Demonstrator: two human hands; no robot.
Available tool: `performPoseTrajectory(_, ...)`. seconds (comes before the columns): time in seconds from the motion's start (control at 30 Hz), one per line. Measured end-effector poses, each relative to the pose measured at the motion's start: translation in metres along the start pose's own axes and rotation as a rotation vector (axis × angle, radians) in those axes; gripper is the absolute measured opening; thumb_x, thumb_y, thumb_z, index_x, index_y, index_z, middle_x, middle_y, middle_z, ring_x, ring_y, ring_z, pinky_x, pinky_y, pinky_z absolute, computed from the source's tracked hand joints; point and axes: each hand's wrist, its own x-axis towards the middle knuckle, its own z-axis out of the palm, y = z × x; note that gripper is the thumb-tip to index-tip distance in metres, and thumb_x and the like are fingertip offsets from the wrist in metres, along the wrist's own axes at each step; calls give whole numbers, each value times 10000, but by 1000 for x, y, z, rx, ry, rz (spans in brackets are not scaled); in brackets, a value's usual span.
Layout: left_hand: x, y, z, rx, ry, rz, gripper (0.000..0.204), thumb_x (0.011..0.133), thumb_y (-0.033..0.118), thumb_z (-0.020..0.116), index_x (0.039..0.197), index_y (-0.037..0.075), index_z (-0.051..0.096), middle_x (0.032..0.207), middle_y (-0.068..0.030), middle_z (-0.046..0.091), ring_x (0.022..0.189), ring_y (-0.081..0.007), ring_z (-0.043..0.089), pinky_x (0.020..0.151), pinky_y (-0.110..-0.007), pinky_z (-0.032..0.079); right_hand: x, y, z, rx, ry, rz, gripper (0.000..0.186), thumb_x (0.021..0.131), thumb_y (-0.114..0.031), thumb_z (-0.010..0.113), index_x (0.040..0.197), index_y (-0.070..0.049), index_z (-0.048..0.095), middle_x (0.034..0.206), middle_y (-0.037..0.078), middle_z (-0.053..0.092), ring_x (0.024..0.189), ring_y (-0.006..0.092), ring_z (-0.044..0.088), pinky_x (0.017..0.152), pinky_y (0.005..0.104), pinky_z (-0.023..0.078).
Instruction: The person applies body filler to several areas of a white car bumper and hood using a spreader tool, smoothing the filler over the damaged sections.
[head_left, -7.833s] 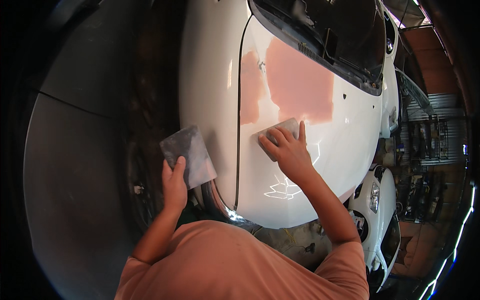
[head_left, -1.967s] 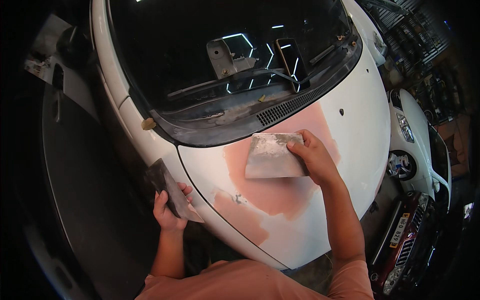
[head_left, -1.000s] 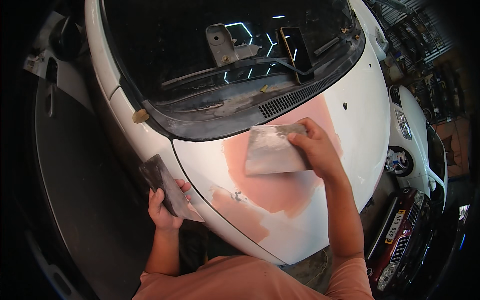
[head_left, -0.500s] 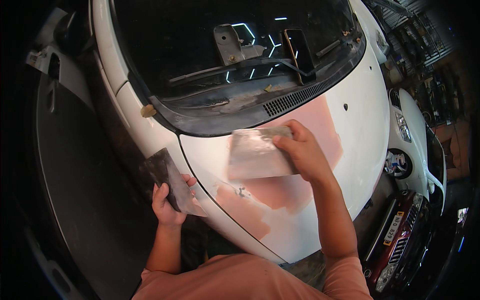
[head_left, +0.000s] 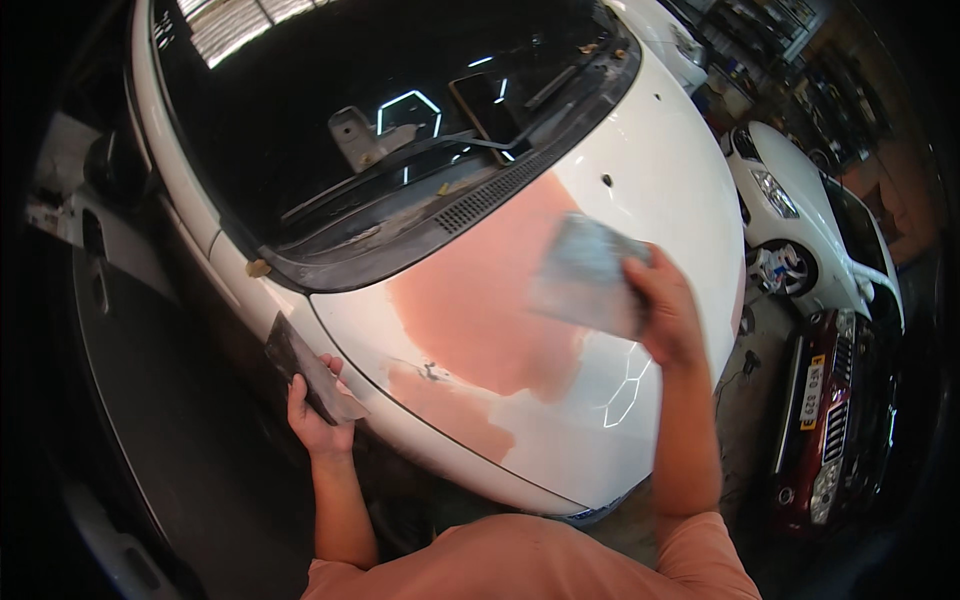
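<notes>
My right hand (head_left: 668,305) grips the right edge of a flat, rectangular grey spreader (head_left: 590,275), blurred by motion. The spreader is over the right part of a large pink filler patch (head_left: 470,310) on a white car hood (head_left: 675,170); whether it touches is hard to tell. A smaller pink patch (head_left: 455,415) lies nearer me, with a dark chipped spot (head_left: 432,371) between the two. Beside the fender, my left hand (head_left: 322,425) is closed around a dark flat plate (head_left: 298,365), tilted, with a pale pinkish lower corner.
A phone (head_left: 485,110) and a grey metal bracket (head_left: 352,138) rest by the windshield wiper. A dark door panel (head_left: 160,390) stands along the left. On the right are another white car (head_left: 790,185) and a dark red vehicle (head_left: 800,470).
My right hand has swept the spreader to the right across the pink patch, uncovering its middle. The view has shifted, and my left hand still holds the dark plate beside the fender.
</notes>
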Motion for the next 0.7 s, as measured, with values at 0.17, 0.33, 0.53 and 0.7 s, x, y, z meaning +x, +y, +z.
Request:
performPoseTrajectory(0.17, -11, 8, 11, -57, -118, -60, 381, 1007, 284, 535, 1214, -30, 598, 1066, -125, 675, 1001, -194, 635, 958, -328, 495, -141, -29, -172, -37, 438, -170, 210, 983, -134, 594, 1158, -18, 586, 1015, 32, 653, 895, 97, 619, 834, 264, 512)
performPoseTrajectory(0.33, -55, -8, 29, -110, -432, -115, 456, 1080, 335, 407, 1290, -56, 509, 1156, -124, 626, 1053, -224, 634, 837, -379, 586, -298, -11, -339, -53, 763, -138, 185, 997, -144, 575, 1133, -20, 589, 995, 33, 654, 891, 99, 632, 802, 255, 517)
performPoseTrajectory(0.53, -169, -127, 135, 223, -516, -223, 334, 1046, 280, 508, 1214, -7, 551, 1057, -89, 636, 905, -177, 636, 681, -313, 558, -496, 102, -487, 345, 978, -337, 227, 974, -178, 592, 1131, -14, 607, 1023, 71, 679, 960, 167, 665, 857, 329, 532)
performPoseTrajectory(0.7, -310, -307, 173, 359, -533, -683, 394, 976, 352, 584, 1183, 18, 556, 992, -83, 645, 879, -180, 636, 674, -328, 537, -692, 357, -615, -1090, 1522, 755, 345, 920, -229, 642, 1118, 49, 587, 1010, 144, 681, 1000, 262, 655, 913, 419, 498)
